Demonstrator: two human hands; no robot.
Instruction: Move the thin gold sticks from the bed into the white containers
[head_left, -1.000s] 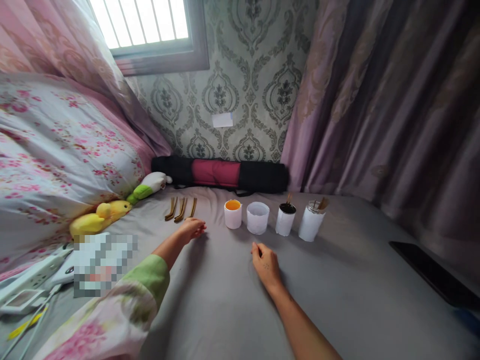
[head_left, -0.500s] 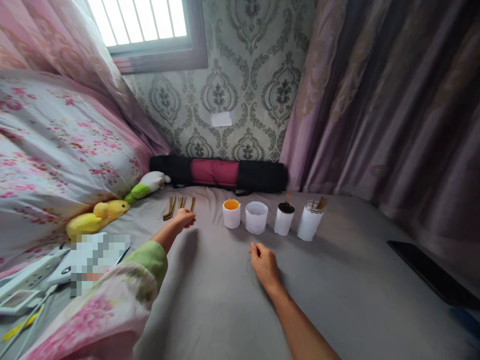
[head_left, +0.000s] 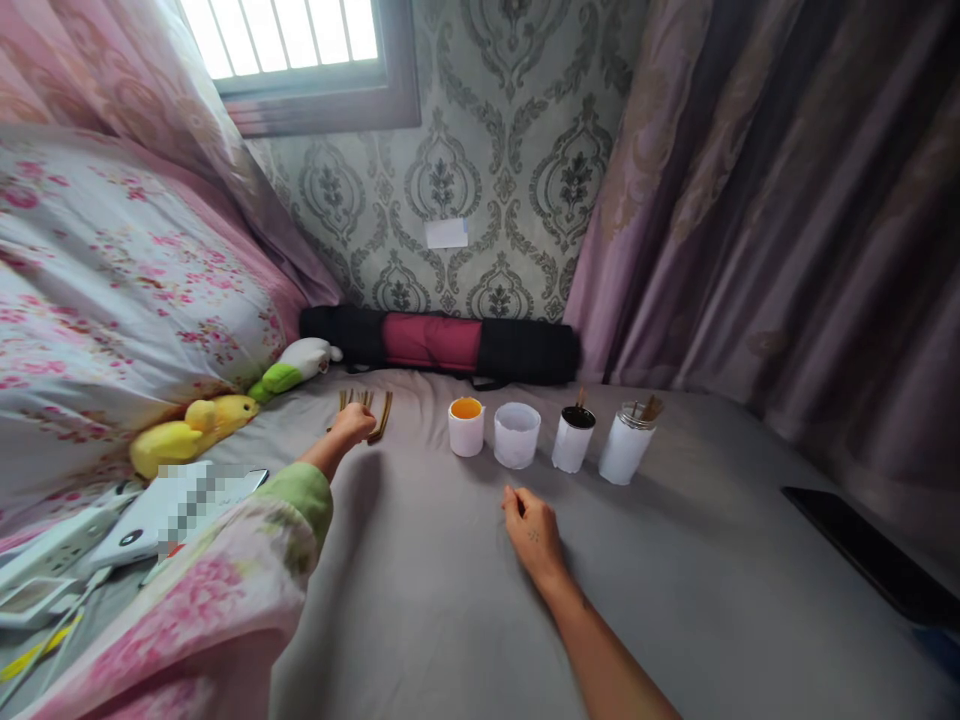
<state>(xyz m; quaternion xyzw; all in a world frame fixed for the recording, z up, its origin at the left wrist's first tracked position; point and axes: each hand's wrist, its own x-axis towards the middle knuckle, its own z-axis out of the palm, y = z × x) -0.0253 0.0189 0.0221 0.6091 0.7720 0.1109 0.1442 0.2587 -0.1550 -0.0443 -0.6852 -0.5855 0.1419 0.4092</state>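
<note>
My left hand (head_left: 351, 426) is closed over the thin brown sticks (head_left: 385, 415) laid in small groups on the grey bed sheet. One group shows just right of the hand, and the tops of others stand out behind it. Whether a stick is between its fingers is hidden. My right hand (head_left: 533, 532) rests on the sheet with its fingers curled in and nothing visible in them. Beyond it stand a white cup with an orange inside (head_left: 466, 432), a translucent white tub (head_left: 517, 440), a dark-mouthed white can (head_left: 574, 445) with sticks and a white-wrapped jar (head_left: 627, 450) with brown sticks.
A black and red long bag (head_left: 435, 342) lies along the patterned wall. Plush toys (head_left: 195, 430), a power strip (head_left: 56, 545) and a white device (head_left: 139, 530) are at the left. A dark flat object (head_left: 874, 555) lies at the right, near the curtain (head_left: 705, 250).
My left hand has shifted left across the sticks, uncovering the right-hand group and covering part of the left one. My right hand stays in place. The view has tilted slightly.
</note>
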